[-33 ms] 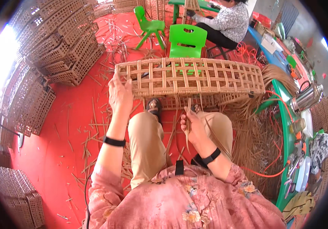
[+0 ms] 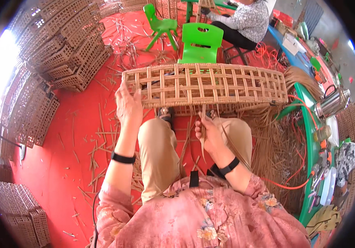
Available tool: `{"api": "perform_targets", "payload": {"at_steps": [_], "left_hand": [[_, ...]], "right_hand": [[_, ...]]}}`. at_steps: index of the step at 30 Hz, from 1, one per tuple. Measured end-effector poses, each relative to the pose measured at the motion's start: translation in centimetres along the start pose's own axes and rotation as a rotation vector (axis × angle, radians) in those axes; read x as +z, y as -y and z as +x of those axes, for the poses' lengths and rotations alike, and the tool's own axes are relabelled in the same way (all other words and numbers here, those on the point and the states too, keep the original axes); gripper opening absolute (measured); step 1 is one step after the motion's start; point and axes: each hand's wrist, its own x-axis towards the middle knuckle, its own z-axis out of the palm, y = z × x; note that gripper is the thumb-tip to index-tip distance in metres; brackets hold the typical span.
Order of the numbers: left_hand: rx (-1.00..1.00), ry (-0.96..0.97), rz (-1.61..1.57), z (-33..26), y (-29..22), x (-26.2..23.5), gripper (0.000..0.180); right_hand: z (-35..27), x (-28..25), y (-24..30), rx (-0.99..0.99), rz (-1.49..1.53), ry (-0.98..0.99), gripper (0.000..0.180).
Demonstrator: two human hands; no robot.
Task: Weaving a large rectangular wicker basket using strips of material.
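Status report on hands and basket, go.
Left hand grips the left end of the woven basket on the lap. Right hand pinches loose cane strands under its rim. Cane scraps litter the red floor.

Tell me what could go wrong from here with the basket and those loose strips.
1. The woven basket is steadied only by the left hand at one end; the far end overhangs the knees, so it could tip or slide off.
2. The right hand pinches thin cane strips under the basket; a hard pull might snap or kink them.
3. Loose offcuts litter the red floor by the feet, probably a slipping hazard.
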Motion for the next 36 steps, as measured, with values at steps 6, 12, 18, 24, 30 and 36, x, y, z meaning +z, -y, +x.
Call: {"api": "perform_targets", "payload": {"at_steps": [6,12,18,24,30,36], "left_hand": [[0.089,-0.064,-0.103,-8.7,2.2,-2.6,0.064],[-0.044,0.032,-0.289,-12.9,3.2,-3.9,0.067],[-0.081,0.113,-0.117,-13.9,3.8,-6.2,0.068],[0.114,0.052,0.104,-10.5,-1.0,-7.5,0.050],[0.260,0.649,-0.179,-6.3,-5.4,-4.6,0.023],[0.544,0.978,-0.059,-3.2,-6.8,-2.4,0.021]], "right_hand": [[-0.8,0.3,-0.8,-0.029,-0.103,0.010,0.025],[-3.0,0.1,-2.5,-0.096,-0.045,0.228,0.033],[-3.8,0.4,-2.2,-0.164,-0.049,0.326,0.024],[-4.4,-0.9,-2.5,-0.067,-0.002,0.384,0.023],[-4.2,-1.1,-1.6,-0.006,-0.142,0.307,0.034],[-4.4,-1.5,-0.3,0.292,0.215,0.316,0.042]]}}
